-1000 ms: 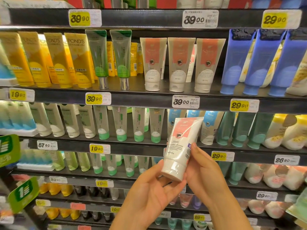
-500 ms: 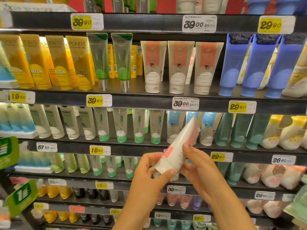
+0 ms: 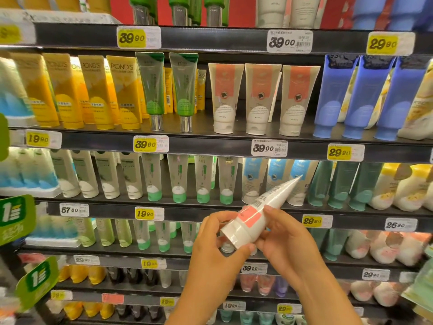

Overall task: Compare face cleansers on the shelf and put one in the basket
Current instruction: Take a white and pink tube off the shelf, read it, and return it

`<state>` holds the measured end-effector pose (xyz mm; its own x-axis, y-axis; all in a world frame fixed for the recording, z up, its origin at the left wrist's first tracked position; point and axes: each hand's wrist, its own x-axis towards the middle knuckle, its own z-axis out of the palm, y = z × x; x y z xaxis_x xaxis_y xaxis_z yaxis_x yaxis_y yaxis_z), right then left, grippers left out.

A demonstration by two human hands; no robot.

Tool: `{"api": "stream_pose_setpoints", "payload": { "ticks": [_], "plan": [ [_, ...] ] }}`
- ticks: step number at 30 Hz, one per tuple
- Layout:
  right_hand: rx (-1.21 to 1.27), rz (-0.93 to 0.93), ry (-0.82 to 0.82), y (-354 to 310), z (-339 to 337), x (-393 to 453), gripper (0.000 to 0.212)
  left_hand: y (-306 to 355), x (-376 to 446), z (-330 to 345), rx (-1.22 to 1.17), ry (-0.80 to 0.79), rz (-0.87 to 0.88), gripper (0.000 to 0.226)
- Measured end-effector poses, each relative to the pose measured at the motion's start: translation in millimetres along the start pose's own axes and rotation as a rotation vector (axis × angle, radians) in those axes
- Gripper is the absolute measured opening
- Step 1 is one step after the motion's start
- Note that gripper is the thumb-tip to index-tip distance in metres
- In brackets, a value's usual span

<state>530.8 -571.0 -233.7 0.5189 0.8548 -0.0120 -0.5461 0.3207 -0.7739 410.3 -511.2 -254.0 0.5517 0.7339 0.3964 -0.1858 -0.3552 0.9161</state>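
Two hands hold one white tube (image 3: pixel 262 212) of face wash in front of the shelves. The tube lies tilted, with its cap low on the left and its flat end pointing up to the right. It has a pink patch and a small bar code on the side that shows. The left hand (image 3: pixel 210 249) curls around the cap end, with the thumb under the cap. The right hand (image 3: pixel 283 240) holds the tube from the other side, with its fingers bent around the tube's thick part. On the shelf (image 3: pixel 222 146) above the hands stand three white tubes with orange fronts (image 3: pixel 261 99), side by side, caps down. Left of them stand two green tubes with silver caps (image 3: pixel 167 90), and farther left a row of yellow tubes (image 3: pixel 93 92). Right of the orange ones stand three blue tubes (image 3: pixel 365 97). Behind the held tube are three tubes with light blue fronts (image 3: pixel 274 174). Yellow and white price tags (image 3: pixel 151 144) hang along the shelf edges.
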Motion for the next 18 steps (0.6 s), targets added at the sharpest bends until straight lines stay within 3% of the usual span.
{"api": "stream_pose_setpoints", "payload": {
  "ticks": [4, 8, 13, 18],
  "plan": [
    [-0.038, -0.047, -0.049, 1.5, 1.9, -4.2, 0.046, 3.5, -0.9, -3.7, -0.087, -0.020, -0.023, 0.044],
    [-0.022, -0.086, -0.089, -0.6, 0.8, -8.6, 0.032, 4.3, -0.5, -6.1, -0.299, -0.048, -0.173, 0.042],
    [-0.104, -0.124, -0.056, -4.2, -0.1, -12.4, 0.041, 7.2, 0.2, -2.2, -0.746, -0.054, -0.411, 0.042],
    [-0.098, -0.108, -0.036, -9.6, -5.2, -14.0, 0.040, 12.3, -1.7, 4.0, -0.856, -0.074, -0.536, 0.027]
  ]
}}
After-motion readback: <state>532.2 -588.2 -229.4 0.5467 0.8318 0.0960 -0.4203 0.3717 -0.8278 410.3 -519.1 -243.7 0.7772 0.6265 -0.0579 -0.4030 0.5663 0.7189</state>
